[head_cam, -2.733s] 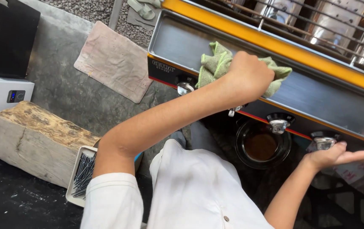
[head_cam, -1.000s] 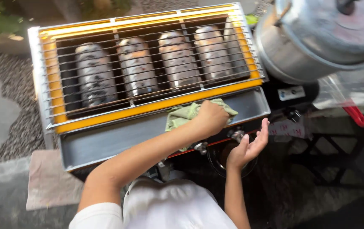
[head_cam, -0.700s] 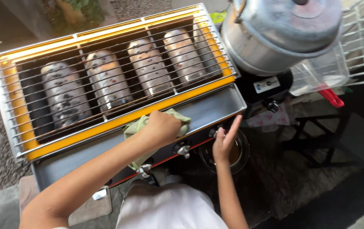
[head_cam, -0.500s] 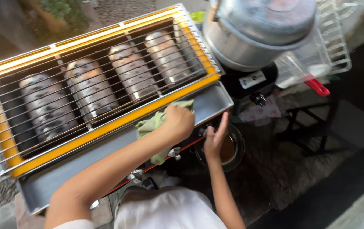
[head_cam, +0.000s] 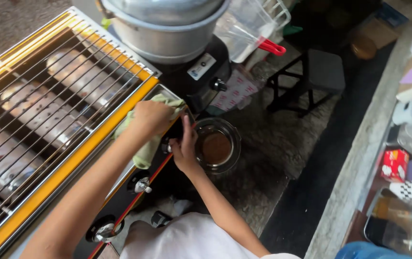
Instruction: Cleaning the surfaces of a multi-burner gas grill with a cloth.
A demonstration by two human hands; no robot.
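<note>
The left hand [head_cam: 152, 116] is curling its fingers around a green cloth [head_cam: 144, 152] on the grill's front ledge [head_cam: 119, 165], mid-frame. The right hand [head_cam: 185, 146] is resting flat-fingered beside it, touching the grill's edge, near a glass bowl [head_cam: 217, 146].

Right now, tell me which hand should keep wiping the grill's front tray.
Left. The left hand already presses the green cloth on the tray; the right hand is empty at the tray's corner, by the bowl.

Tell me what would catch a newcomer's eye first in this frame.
The long yellow-edged metal grill with a wire rack fills the left. At its front ledge the left hand presses a pale green cloth, while the right hand sits beside a round glass bowl of brown liquid. A large silver pot stands above.
</note>
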